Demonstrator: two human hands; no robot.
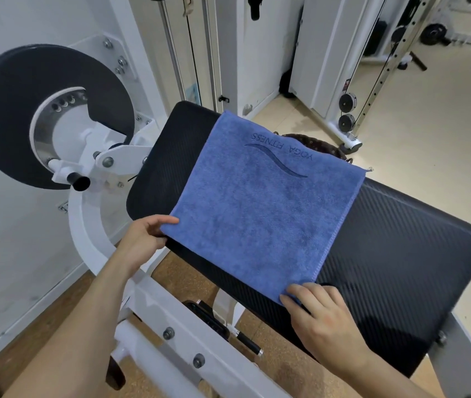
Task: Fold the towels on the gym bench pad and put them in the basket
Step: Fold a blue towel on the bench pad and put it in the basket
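Observation:
A blue towel (257,202) with "YOGA FITNESS" stitched on it lies spread across the black bench pad (395,254). My left hand (142,239) pinches the towel's near left corner at the pad's edge. My right hand (320,317) pinches the near right corner, thumb on top of the cloth. The far edge of the towel hangs over the back of the pad. Behind that edge a dark patterned basket (323,146) shows only in part.
A white machine frame (171,326) runs under the pad. A large black weight disc (7,116) on a white arm stands at the left. Cable-machine uprights and pulleys (347,110) stand at the back right, with beige floor (429,139) beyond.

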